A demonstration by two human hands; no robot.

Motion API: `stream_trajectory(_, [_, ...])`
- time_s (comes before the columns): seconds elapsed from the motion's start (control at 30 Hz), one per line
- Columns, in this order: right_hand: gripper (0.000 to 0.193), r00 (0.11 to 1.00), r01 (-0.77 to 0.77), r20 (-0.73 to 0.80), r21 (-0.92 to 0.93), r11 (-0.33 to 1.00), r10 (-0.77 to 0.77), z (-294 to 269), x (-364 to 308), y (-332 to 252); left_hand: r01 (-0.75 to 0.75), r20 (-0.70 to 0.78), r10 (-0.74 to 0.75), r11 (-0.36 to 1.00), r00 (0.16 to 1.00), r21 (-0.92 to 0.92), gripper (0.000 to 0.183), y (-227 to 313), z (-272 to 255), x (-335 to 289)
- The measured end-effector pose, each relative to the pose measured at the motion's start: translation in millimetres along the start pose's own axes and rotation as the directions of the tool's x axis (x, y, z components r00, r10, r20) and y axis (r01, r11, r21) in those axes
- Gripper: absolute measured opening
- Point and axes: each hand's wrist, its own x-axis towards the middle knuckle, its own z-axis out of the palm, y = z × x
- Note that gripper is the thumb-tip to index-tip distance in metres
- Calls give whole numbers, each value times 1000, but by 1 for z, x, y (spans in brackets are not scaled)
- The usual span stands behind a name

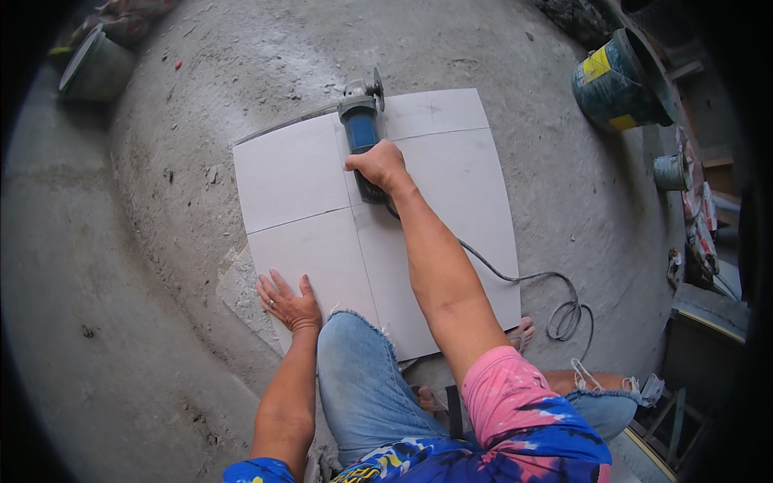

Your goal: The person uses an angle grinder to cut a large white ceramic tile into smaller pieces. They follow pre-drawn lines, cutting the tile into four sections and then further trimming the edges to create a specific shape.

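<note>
My right hand point(378, 163) is wrapped round the body of a blue and black angle grinder point(362, 129). The grinder's head and upright disc lie at the far edge of a large white tile point(435, 209). Pencil-like lines cross the tile lengthwise and sideways. From the grinder's rear a dark cord point(491, 270) runs under my forearm and over the tile to the right. My left hand point(290, 302) rests flat, fingers spread, on the tile's near left edge. My knee sits against the tile's near edge.
A dark bucket point(616, 84) with yellow labels stands at the far right, near a smaller pail point(671, 173). Another grey bucket point(97, 68) is at the far left. The cord lies coiled on the dusty concrete floor point(564, 233). A broken slab point(241, 294) shows under the tile's left side.
</note>
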Motion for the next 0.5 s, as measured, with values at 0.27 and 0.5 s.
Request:
stream_trajectory(0.27, [53,1000,0,-2,20,1000,0,0,1,1,23,41,-23,1000,999,-1,84,1,-1,0])
stream_trajectory(0.5, [54,1000,-16,-11,19,1000,17,0,2,1,-1,4,1,1000,1000,19,82,2,-1,1])
